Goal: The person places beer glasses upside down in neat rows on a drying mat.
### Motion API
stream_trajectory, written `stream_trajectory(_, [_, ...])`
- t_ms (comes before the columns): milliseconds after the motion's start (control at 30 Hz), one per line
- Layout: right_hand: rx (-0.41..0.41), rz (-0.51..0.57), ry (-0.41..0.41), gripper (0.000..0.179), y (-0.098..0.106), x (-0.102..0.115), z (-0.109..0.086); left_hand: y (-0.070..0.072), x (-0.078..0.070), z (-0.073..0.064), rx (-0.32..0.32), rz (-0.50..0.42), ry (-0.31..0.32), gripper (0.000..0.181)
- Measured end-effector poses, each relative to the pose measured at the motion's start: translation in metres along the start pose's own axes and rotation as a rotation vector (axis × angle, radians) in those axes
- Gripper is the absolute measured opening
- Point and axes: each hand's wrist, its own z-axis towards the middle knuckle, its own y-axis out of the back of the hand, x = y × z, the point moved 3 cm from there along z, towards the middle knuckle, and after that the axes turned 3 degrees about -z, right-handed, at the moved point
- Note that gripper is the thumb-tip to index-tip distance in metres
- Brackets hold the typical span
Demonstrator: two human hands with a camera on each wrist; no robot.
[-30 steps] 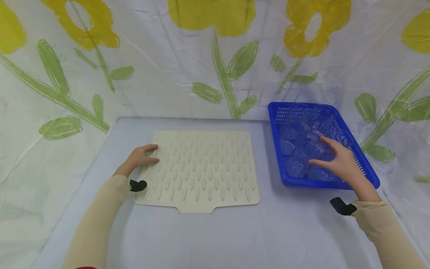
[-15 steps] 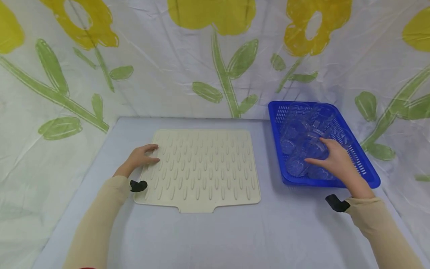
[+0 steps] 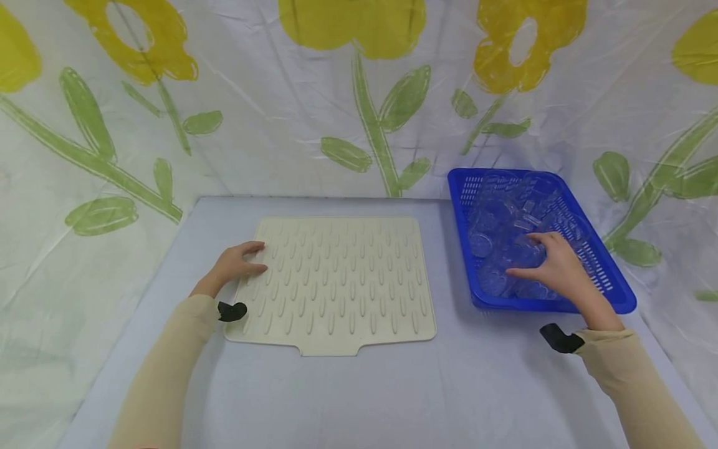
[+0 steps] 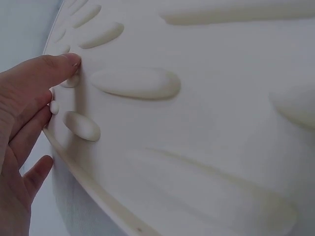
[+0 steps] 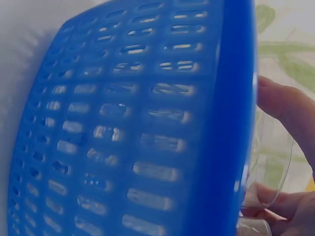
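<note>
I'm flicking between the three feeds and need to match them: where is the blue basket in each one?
Head: the blue basket is at the right, with clear items in it.
Left wrist: not in this picture; it shows the left hand at the cream mat.
Right wrist: its slotted side fills the left and middle, rim to the right.
Shared landmark: the right hand, at the basket in the head and right wrist views only.
</note>
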Motion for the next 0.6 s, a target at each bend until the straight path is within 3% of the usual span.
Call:
stream_trajectory(400, [-0.016,0.079,-0.003,0.080,-0.0032,0.0007,-0.0007,-0.0005,0.0035,0.0009,-0.007,-0.015,-0.002,0.065])
stream_trajectory(600, [0.015,0.040,0.026,0.091,-0.0023,0.0018,-0.0008,-0.0009,0.0018,0.0037,-0.022,-0.025,0.001,0.064])
